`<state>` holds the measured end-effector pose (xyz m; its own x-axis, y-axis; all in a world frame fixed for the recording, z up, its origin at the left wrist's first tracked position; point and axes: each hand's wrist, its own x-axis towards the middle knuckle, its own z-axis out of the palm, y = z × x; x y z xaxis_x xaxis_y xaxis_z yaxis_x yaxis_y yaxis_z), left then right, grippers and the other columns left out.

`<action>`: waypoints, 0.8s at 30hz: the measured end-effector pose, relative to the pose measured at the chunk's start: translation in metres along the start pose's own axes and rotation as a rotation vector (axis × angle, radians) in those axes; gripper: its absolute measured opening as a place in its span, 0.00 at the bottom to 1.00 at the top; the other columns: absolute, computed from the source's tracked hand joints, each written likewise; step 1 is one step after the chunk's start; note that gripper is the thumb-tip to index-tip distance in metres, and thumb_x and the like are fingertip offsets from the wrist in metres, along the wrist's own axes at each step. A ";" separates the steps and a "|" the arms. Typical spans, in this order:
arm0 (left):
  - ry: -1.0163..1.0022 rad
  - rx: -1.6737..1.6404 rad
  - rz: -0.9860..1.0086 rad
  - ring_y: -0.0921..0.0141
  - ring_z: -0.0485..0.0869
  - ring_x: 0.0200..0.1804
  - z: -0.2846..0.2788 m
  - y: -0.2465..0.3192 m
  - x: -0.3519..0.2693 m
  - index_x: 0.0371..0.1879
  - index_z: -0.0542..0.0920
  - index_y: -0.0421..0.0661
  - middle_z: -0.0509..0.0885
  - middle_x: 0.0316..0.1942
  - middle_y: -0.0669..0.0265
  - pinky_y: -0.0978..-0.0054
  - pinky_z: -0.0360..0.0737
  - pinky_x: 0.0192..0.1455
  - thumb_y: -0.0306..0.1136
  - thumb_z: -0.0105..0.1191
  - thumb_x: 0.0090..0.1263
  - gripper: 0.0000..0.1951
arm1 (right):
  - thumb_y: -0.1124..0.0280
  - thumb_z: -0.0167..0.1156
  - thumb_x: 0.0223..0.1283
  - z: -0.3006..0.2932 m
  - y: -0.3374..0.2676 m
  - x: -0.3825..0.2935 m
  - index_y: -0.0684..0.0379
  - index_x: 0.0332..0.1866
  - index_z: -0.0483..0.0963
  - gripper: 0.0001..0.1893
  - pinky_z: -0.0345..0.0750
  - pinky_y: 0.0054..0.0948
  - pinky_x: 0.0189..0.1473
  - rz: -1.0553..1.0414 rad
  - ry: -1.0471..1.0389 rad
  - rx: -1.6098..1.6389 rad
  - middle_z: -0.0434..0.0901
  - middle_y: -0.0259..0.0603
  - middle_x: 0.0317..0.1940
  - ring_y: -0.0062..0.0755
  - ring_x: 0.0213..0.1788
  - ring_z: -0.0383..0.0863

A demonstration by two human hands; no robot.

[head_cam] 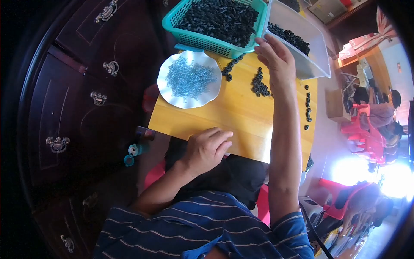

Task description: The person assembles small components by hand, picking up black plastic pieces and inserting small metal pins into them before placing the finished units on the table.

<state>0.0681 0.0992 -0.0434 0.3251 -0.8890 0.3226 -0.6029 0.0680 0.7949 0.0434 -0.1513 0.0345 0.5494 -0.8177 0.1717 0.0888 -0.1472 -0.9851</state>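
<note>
My left hand [210, 147] rests at the near edge of the yellow wooden table [245, 119], its fingers curled; whether it holds something small cannot be told. My right hand [275, 53] is raised by the corner of a green plastic basket [207, 42] full of black plastic parts [220, 19]. Its fingers are bent, and their grip cannot be made out. Beside it stands a clear plastic bin [313, 63] with small black pieces [291, 39]. A white scalloped plate [190, 103] holds a heap of small metal springs [190, 79]. A small pile of black pieces [259, 84] lies near my right forearm.
More black pieces form a line [308, 103] along the table's right side and another [231, 66] beside the plate. Dark wooden drawers [74, 94] stand at left. An open teal bottle [134, 150] is below the table's left corner. People sit on red plastic chairs [365, 129] at right.
</note>
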 end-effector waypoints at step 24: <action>-0.051 0.009 0.007 0.57 0.84 0.35 0.007 0.003 0.001 0.39 0.82 0.41 0.83 0.32 0.58 0.63 0.80 0.36 0.26 0.60 0.63 0.07 | 0.72 0.65 0.56 -0.139 0.089 -0.120 0.57 0.40 0.83 0.07 0.80 0.31 0.36 -0.017 0.419 -1.034 0.83 0.43 0.34 0.33 0.30 0.85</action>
<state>0.0617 0.0953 -0.0446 0.2835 -0.9106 0.3009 -0.6112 0.0702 0.7884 -0.1301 -0.1441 -0.0724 0.2136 -0.9056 0.3665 -0.7476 -0.3930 -0.5354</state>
